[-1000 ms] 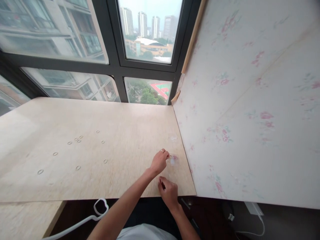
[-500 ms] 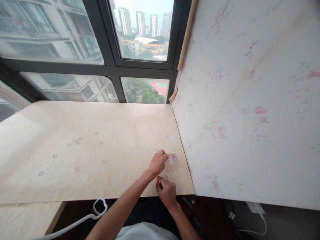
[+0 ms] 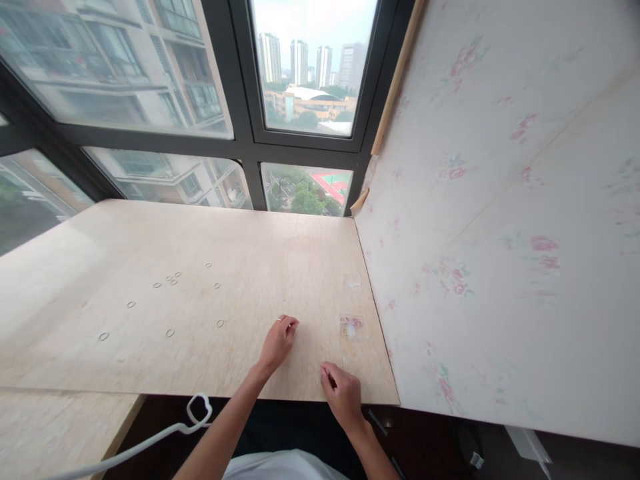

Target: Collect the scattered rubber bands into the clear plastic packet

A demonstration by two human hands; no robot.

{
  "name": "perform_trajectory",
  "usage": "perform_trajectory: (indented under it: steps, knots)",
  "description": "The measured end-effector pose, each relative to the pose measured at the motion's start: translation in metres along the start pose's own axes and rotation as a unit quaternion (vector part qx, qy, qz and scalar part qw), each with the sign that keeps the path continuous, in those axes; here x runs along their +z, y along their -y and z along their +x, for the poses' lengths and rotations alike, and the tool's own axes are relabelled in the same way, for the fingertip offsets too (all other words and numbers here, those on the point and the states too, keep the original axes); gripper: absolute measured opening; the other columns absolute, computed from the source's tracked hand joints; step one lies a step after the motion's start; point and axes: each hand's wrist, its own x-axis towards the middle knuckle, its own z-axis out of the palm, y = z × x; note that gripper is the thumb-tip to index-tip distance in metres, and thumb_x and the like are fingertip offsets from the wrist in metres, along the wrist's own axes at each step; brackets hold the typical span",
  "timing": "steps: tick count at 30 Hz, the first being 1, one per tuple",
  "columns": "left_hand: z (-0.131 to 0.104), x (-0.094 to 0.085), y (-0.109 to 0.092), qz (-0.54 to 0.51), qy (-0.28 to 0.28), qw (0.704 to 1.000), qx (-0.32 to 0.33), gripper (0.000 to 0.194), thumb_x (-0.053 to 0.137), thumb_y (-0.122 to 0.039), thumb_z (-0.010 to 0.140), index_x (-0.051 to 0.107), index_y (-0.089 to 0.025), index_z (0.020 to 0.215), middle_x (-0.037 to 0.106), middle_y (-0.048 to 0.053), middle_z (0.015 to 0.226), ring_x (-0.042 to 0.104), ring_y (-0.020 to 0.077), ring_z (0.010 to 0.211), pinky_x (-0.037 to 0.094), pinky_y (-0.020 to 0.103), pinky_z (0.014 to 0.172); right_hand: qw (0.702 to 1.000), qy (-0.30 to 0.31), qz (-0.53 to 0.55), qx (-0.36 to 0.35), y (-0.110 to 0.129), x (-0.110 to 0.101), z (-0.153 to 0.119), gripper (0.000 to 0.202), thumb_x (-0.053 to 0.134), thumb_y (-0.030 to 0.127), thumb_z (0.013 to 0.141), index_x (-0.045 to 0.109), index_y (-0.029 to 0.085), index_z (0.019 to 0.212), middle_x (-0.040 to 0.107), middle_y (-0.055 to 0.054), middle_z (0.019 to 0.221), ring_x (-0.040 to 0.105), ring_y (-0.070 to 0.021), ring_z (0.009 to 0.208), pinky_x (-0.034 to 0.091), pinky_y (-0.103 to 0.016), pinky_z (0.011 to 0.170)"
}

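My left hand [image 3: 279, 341] is over the light board, its thumb and fingertips pinched together; whatever they may hold is too small to make out. A thin band is on one of its fingers. Nearer the front edge, my right hand [image 3: 343, 389] is curled closed, and its inside is hidden. To the right of my left hand lies a small clear plastic bag [image 3: 351, 327] with a few small rings in it. On the board's left half, several thin rings [image 3: 171, 333] lie spread out, with a small cluster [image 3: 173, 282] farther back.
The pale board [image 3: 280, 260] reaches back to the dark window frame [image 3: 310, 150]. A flowered wall [image 3: 480, 267] bounds it on the right. Behind the bag is another small clear plastic piece [image 3: 354, 285]. A white looped arm [image 3: 200, 408] rises near the front left edge.
My left hand has moved left, away from the plastic bag, still pinched. My right hand stays closed near the front edge. The whole view has shifted slightly.
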Motion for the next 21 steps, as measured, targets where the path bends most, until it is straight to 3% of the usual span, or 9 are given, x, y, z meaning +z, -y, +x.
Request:
perform_trajectory:
  steps: [4, 9, 11, 14, 17, 21]
  knots:
    - [-0.016, -0.019, 0.015, -0.039, -0.054, 0.997, -0.05, 0.026, 0.039, -0.029, 0.09, 0.062, -0.018, 0.092, 0.066, 0.007, 0.092, 0.062, 0.0198, 0.086, 0.047, 0.034, 0.079, 0.998, 0.023, 0.027, 0.043, 0.002, -0.001, -0.001, 0.038, 0.038, 0.038, 0.096, 0.07, 0.018, 0.097, 0.073, -0.009, 0.085, 0.069, -0.0197, 0.075, 0.048, -0.024, 0.066]
    - [-0.039, -0.037, 0.021, -0.094, -0.059, 0.988, -0.111, 0.032, 0.037, -0.034, 0.092, 0.062, -0.017, 0.1, 0.067, 0.005, 0.083, 0.063, 0.0191, 0.079, 0.048, 0.033, 0.076, 0.987, 0.046, 0.067, 0.14, 0.01, 0.004, 0.006, 0.054, 0.031, 0.05, 0.095, 0.07, 0.018, 0.077, 0.059, -0.003, 0.051, 0.06, -0.0182, 0.051, 0.046, -0.026, 0.055]
    - [-0.049, -0.043, 0.023, -0.11, -0.062, 0.985, -0.119, 0.034, 0.036, -0.037, 0.094, 0.062, -0.017, 0.098, 0.067, 0.006, 0.082, 0.063, 0.0192, 0.078, 0.047, 0.033, 0.075, 0.979, 0.052, 0.115, 0.16, 0.016, 0.009, 0.015, 0.058, 0.029, 0.052, 0.095, 0.068, 0.019, 0.069, 0.054, -0.001, 0.047, 0.058, -0.0174, 0.048, 0.048, -0.027, 0.057]
    - [-0.061, -0.052, 0.03, -0.128, -0.072, 0.983, -0.113, 0.034, 0.035, -0.038, 0.095, 0.062, -0.017, 0.095, 0.066, 0.006, 0.082, 0.062, 0.0189, 0.078, 0.047, 0.031, 0.074, 0.972, 0.07, 0.179, 0.134, 0.034, 0.021, 0.036, 0.059, 0.031, 0.052, 0.094, 0.061, 0.02, 0.055, 0.049, 0.001, 0.045, 0.06, -0.0175, 0.053, 0.05, -0.033, 0.076]
    - [-0.07, -0.061, 0.038, -0.147, -0.06, 0.984, -0.085, 0.032, 0.036, -0.036, 0.095, 0.062, -0.018, 0.094, 0.065, 0.005, 0.08, 0.061, 0.0176, 0.075, 0.046, 0.029, 0.071, 0.966, 0.084, 0.228, 0.087, 0.06, 0.04, 0.064, 0.059, 0.031, 0.05, 0.095, 0.056, 0.021, 0.05, 0.042, 0.004, 0.04, 0.058, -0.015, 0.051, 0.044, -0.037, 0.093]
    - [-0.074, -0.069, 0.047, -0.158, -0.041, 0.986, -0.036, 0.028, 0.036, -0.03, 0.095, 0.062, -0.018, 0.093, 0.064, 0.005, 0.079, 0.059, 0.0168, 0.074, 0.044, 0.028, 0.069, 0.961, 0.121, 0.246, 0.025, 0.103, 0.077, 0.113, 0.06, 0.029, 0.051, 0.095, 0.064, 0.019, 0.059, 0.057, 0.001, 0.05, 0.053, -0.0121, 0.046, 0.046, -0.038, 0.092]
